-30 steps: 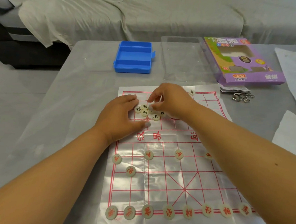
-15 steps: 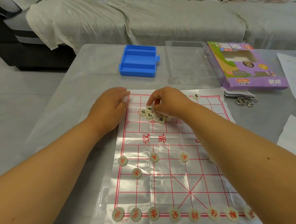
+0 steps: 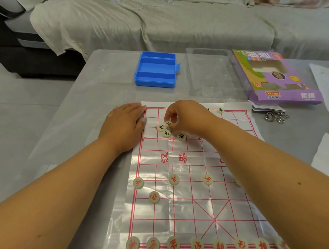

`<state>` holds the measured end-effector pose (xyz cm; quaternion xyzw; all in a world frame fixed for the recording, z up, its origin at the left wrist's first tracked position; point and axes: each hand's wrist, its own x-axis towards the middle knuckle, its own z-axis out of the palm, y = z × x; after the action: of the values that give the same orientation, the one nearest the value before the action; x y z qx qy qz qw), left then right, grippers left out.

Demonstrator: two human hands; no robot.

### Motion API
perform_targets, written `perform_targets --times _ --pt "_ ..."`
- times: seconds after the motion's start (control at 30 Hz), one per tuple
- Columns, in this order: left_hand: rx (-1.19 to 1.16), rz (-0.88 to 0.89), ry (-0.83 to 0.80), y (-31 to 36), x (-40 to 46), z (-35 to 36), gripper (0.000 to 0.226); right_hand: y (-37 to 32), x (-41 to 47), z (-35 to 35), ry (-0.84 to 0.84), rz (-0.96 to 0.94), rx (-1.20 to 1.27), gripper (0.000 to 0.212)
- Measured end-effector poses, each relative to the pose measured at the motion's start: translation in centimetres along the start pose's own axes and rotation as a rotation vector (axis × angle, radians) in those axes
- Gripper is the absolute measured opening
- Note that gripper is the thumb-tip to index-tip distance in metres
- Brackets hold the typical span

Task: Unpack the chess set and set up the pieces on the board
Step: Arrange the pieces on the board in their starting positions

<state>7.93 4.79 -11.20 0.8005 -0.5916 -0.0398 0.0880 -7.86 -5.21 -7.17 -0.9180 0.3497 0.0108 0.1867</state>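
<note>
Off the pieces, left hand (image 3: 124,122) now lies flat (right hand (image 3: 187,116) pinches one).

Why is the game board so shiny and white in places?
Head view: the clear plastic board sheet is crinkled, so room light glares off it in whitish patches; the wide lens bends the grey table's edges; the round red-lettered pieces along the bottom look blurry.
</note>
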Motion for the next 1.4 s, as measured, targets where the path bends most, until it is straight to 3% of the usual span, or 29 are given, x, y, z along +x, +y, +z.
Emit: perform_targets --times 0.1,0.23,0.3,0.43,0.57,1.07,1.2,1.4 --pt "-0.029 0.001 0.018 -0.1 0.0 0.0 0.047 0.3 0.1 -0.1 0.024 -0.01 -0.024 0.025" --pt "-0.046 -0.002 0.02 -0.3 0.1 0.2 0.047 3.0 0.0 -3.7 0.371 0.07 0.251 0.016" --pt "-0.043 -0.008 0.02 -0.3 0.1 0.3 0.047 4.3 0.0 -4.9 0.44 0.139 0.312 0.018" --pt "-0.045 -0.027 0.021 -0.2 0.1 0.2 0.047 4.0 1.1 -3.3 0.266 0.111 0.133 0.019" --pt "-0.051 -0.02 0.029 -0.3 0.1 0.1 0.046 2.9 2.1 -1.2 0.197 0.107 0.029 0.023" --pt "-0.059 -0.027 0.029 -0.1 0.0 0.1 0.046 2.5 2.9 -1.3 0.281 0.088 0.099 0.035" --pt "-0.049 -0.028 0.026 -0.1 0.1 0.1 0.046 4.5 1.0 -3.8 0.396 0.14 0.243 0.028" --pt "-0.047 -0.032 0.019 0.1 0.0 0.0 0.046 7.2 -1.7 -4.2 0.384 0.232 0.305 0.02"
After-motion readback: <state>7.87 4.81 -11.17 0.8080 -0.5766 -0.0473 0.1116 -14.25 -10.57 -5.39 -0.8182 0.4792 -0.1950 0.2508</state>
